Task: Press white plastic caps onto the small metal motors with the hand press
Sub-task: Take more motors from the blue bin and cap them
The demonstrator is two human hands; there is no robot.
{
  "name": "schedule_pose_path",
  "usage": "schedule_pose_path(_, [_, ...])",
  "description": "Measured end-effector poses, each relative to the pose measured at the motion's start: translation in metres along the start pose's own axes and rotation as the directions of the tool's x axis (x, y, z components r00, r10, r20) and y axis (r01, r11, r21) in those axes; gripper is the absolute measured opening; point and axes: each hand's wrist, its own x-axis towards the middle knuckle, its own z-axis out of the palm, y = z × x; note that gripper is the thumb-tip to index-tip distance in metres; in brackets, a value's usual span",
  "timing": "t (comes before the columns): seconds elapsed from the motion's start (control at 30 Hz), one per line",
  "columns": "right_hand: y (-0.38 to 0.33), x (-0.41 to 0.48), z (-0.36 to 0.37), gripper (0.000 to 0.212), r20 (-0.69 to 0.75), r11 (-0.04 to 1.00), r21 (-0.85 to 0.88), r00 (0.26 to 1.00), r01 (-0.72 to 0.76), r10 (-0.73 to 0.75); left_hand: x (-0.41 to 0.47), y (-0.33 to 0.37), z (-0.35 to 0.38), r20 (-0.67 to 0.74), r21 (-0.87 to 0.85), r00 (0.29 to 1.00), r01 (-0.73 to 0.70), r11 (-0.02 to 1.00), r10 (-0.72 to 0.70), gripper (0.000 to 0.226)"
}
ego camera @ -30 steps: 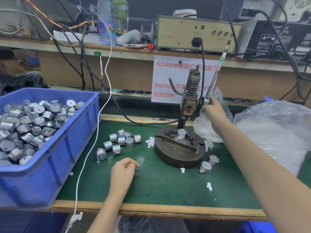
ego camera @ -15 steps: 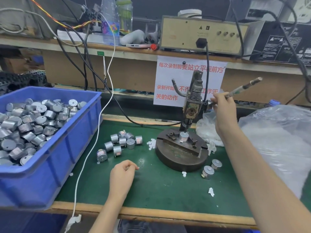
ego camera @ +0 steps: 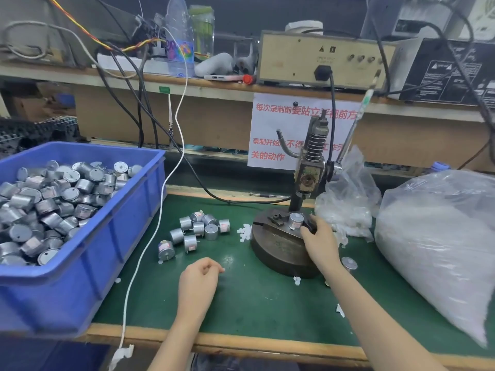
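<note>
Standing upright on the press base (ego camera: 276, 249), the motor (ego camera: 296, 220) is 10 o'clock of my right hand (ego camera: 320, 239); fingers (ego camera: 308, 231) curled beside it, pinch unclear

The right hand (ego camera: 320, 242) has left the lever (ego camera: 356, 121), now upright, and reaches the seated motor (ego camera: 296, 220).

Your bench (ego camera: 267, 311) lies bare between the blue bin (ego camera: 112, 250) on your left and the plastic bag (ego camera: 442, 236) on your right; a white cable (ego camera: 142, 261) skirts the bin, and farther back loose motors (ego camera: 198, 228) and the hand press (ego camera: 308, 180) block passage.
</note>
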Motion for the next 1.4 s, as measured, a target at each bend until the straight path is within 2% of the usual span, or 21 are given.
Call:
schedule_pose_path(0.1, [-0.007,0.007,0.007,0.056,-0.001,0.998,-0.062,1.000,0.019,-0.019,0.000,0.001,0.000,-0.001,0.003,1.000,0.000,1.000,0.000,0.033])
schedule_pose_path(0.27, [-0.011,0.015,0.016,0.049,-0.014,0.959,-0.278,0.998,0.055,-0.061,0.000,0.001,0.000,0.000,-0.015,1.000,0.016,1.000,-0.016,0.030])
schedule_pose_path(0.4, [-0.011,0.011,0.013,0.043,-0.021,0.972,-0.228,0.998,0.058,-0.064,-0.001,0.004,-0.002,0.010,-0.008,1.000,0.018,1.000,-0.018,0.028])
schedule_pose_path(0.57, [0.000,-0.018,0.002,0.039,-0.082,0.938,-0.318,0.982,0.136,-0.170,-0.001,0.003,-0.002,0.023,-0.022,0.999,0.031,0.999,-0.030,0.029])
schedule_pose_path(0.67, [0.015,-0.037,-0.010,0.035,-0.023,0.919,-0.327,0.971,0.219,-0.239,-0.001,0.003,-0.002,0.028,-0.022,0.999,0.035,0.999,-0.034,0.028])
schedule_pose_path(0.8, [0.038,-0.058,-0.027,0.032,0.008,0.920,-0.297,0.964,0.256,-0.266,0.000,0.003,-0.001,0.045,-0.004,0.999,0.029,1.000,-0.029,0.029])
schedule_pose_path(0.93, [0.057,-0.068,-0.038,0.029,0.013,0.861,-0.412,0.946,0.299,-0.323,0.000,0.002,-0.001,0.052,0.007,0.998,0.024,1.000,-0.024,0.030])
schedule_pose_path(1.03, [0.064,-0.074,-0.040,0.034,0.016,0.834,-0.489,0.959,0.254,-0.283,-0.001,0.002,-0.001,0.052,0.016,0.999,0.013,1.000,-0.014,0.030])
schedule_pose_path(1.27, [0.061,-0.075,-0.042,0.061,-0.009,0.720,-0.679,0.979,0.144,-0.204,-0.001,0.002,-0.001,0.071,0.051,0.997,0.001,0.999,-0.005,0.030])
schedule_pose_path(1.33, [0.055,-0.076,-0.041,0.059,0.014,0.724,-0.666,0.973,0.181,-0.231,-0.001,0.001,-0.001,0.070,0.053,0.998,0.001,0.999,-0.005,0.030])
schedule_pose_path(1.4, [0.050,-0.081,-0.036,0.050,0.033,0.724,-0.615,0.928,0.313,-0.372,0.000,0.002,-0.001,0.069,0.051,0.998,0.001,0.999,-0.004,0.030])
